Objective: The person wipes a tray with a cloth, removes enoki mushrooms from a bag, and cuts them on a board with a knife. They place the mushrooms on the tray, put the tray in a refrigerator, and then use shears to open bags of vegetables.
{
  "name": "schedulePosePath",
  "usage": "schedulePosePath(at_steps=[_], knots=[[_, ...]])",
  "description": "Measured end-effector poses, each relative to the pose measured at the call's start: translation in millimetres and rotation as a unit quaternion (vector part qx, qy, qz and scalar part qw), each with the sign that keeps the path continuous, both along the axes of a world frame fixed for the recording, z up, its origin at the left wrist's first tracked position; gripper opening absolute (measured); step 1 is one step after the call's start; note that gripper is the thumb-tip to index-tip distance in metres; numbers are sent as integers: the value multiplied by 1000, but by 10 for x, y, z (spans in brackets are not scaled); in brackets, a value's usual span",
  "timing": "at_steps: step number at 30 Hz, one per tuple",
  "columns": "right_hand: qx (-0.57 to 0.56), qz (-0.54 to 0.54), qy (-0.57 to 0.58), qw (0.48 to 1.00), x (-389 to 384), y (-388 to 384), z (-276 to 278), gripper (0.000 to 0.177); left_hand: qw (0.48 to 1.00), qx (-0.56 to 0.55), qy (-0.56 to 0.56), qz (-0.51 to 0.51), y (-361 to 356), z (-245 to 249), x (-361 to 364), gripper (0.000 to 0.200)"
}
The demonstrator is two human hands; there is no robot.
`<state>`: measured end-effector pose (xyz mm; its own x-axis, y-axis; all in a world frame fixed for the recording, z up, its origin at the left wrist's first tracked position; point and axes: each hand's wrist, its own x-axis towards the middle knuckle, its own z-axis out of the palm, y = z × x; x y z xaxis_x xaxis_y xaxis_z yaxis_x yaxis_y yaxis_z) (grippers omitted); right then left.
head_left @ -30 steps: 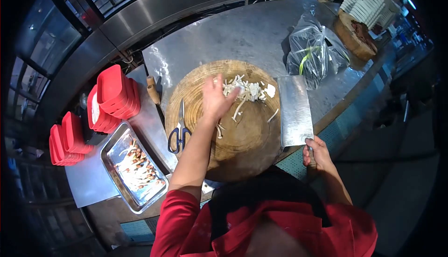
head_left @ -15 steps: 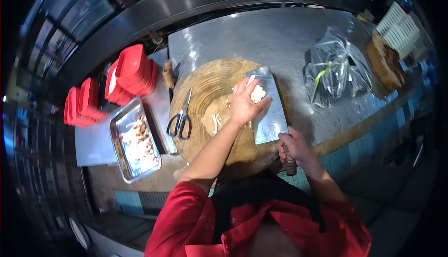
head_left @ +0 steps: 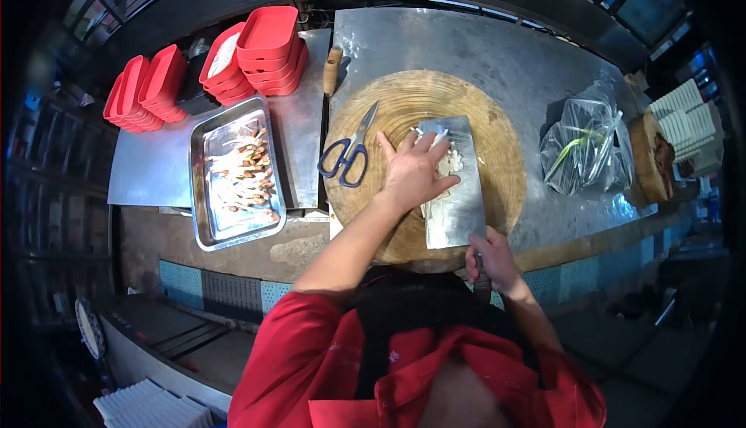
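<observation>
My right hand (head_left: 495,261) is wrapped round the handle of a broad cleaver, whose blade (head_left: 454,222) lies flat on a round wooden chopping block (head_left: 500,164). A small heap of chopped white pieces (head_left: 451,165) rests on the blade. Beside it, my left hand (head_left: 412,173) is spread palm down, partly over the blade's left edge, with its fingertips near the white pieces. Whatever is under that palm is hidden. Scissors with dark blue handles (head_left: 355,148) lie on the block's left side.
A steel tray (head_left: 200,195) of root-ended white stalks stands left. Behind it are stacked red baskets (head_left: 268,36). A wooden handle (head_left: 332,71) lies by the block. Right are a clear plastic bag (head_left: 583,152) with something green and a wooden block (head_left: 646,164).
The view has shifted, so the block shows more fully. My left hand has moved leftward across the block and spread wider, over where loose white strips lay. My right hand keeps its grip.
</observation>
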<state>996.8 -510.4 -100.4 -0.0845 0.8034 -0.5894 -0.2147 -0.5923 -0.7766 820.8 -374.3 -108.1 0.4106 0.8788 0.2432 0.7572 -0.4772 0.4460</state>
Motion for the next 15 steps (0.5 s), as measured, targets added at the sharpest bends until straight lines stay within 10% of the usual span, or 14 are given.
schedulePosePath(at_steps=[15], knots=[[48,-57,-38,997,-1049,-127,322,4,925,109,-362,39,58,-193,-435,55]])
